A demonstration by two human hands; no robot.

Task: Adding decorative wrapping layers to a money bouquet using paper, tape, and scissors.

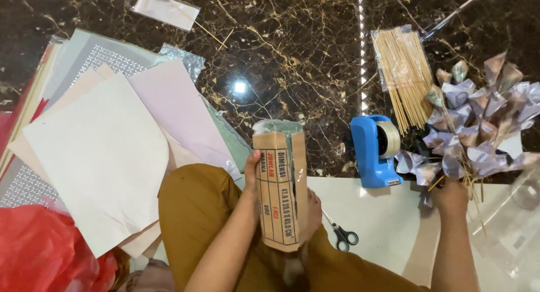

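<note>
Cardboard box upright on lap | my left hand grasps its side | right hand clenches paper bouquet stems | I keep both grips firm.

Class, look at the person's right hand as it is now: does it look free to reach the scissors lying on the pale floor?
Probably not at once. The right hand is gripping the stems of the folded-paper bouquet. The scissors lie uncovered beside the knee, with nothing across the path, so only the bouquet hinders it.
</note>
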